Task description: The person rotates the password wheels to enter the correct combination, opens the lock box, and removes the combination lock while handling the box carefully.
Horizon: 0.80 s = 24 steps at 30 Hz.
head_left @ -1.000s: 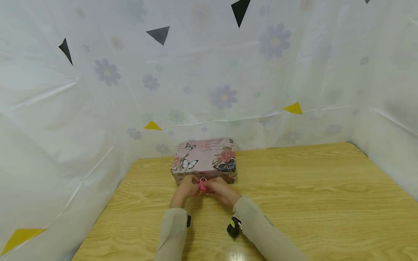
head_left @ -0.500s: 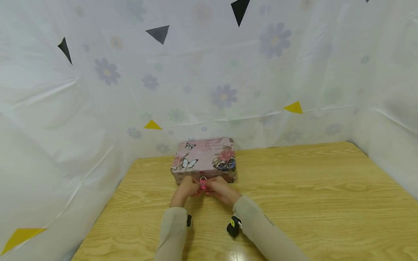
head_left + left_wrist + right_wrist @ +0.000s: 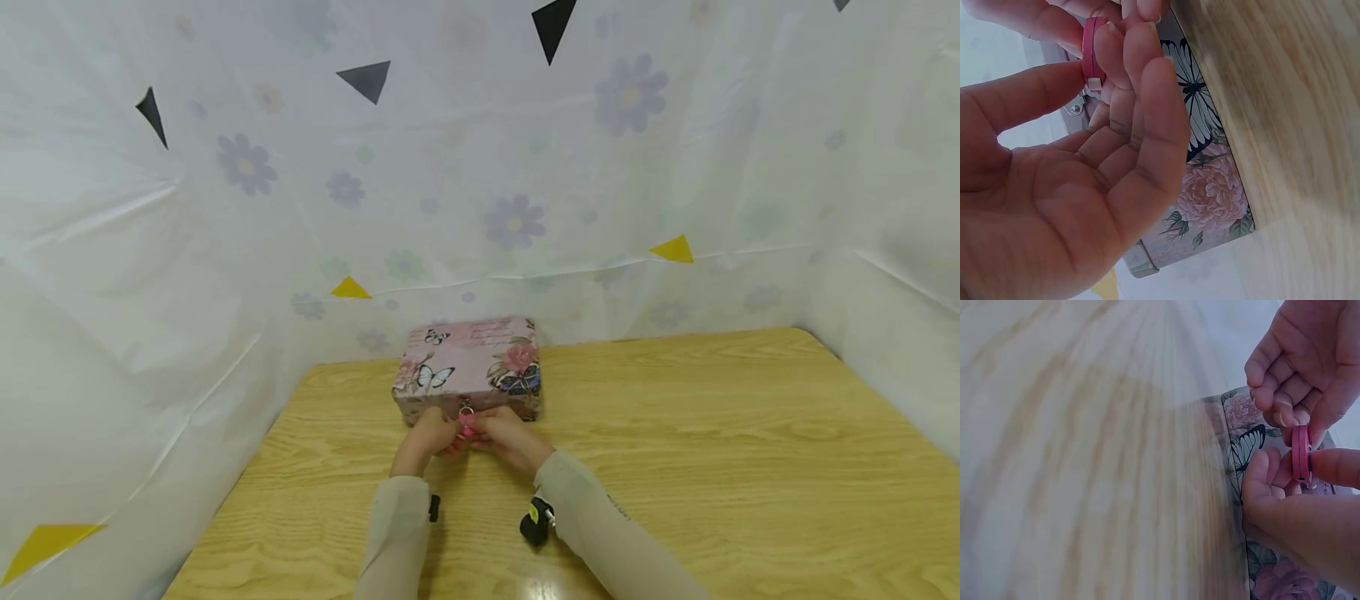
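Observation:
A pink padlock (image 3: 468, 424) with a round metal shackle hangs at the front clasp of a pink box (image 3: 471, 358) printed with flowers and butterflies. The box's lid is down. My left hand (image 3: 429, 432) pinches the padlock from the left, thumb on one face and fingertips on the other. From the right, my right hand (image 3: 514, 438) pinches it too. In the left wrist view the padlock (image 3: 1091, 55) appears edge-on between thumb and fingers. Seen from the right wrist, both hands meet at the padlock (image 3: 1300, 453); the shackle is mostly hidden there.
The box stands near the back edge of a wood-grain table (image 3: 690, 450). White sheeting (image 3: 450, 150) with flower prints hangs behind and at both sides. A black wrist device (image 3: 536, 523) sits under the right sleeve.
Both hands stay at the padlock. The left hand's fingers and the padlock shift only slightly; the box has not moved.

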Motion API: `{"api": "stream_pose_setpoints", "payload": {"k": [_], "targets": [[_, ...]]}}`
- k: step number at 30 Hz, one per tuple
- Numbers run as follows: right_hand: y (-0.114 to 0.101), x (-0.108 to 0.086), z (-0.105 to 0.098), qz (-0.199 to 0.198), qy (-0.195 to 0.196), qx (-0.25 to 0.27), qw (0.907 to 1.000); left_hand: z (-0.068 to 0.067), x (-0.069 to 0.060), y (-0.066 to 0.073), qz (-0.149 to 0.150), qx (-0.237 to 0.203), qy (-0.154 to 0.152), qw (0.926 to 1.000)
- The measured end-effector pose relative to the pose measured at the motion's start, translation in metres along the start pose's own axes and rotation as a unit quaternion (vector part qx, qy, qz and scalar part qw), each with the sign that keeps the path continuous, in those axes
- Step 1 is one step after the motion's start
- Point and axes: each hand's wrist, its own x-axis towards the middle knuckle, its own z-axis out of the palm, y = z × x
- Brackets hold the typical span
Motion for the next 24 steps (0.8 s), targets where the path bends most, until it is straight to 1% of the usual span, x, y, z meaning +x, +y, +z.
{"api": "stream_pose_setpoints", "payload": {"k": [2,7,18,24], "targets": [[0.0001,0.0005,0.0005,0.003,0.002,0.002,1.0,0.0001,-0.0003,-0.0002,0.001,0.005,0.0,1.0],[0.0001,0.0018,0.0021,0.01,0.008,0.009,0.9999,0.0007,0.0004,-0.0011,-0.002,0.0,0.001,1.0],[-0.0005,0.0023,0.0029,0.005,0.011,0.025,0.9996,0.0022,0.0019,-0.0015,-0.011,-0.003,0.005,0.9999],[0.0,0.0036,0.0026,0.003,0.007,0.053,0.9986,0.0019,0.0013,-0.001,-0.006,-0.004,0.009,0.9999]]}}
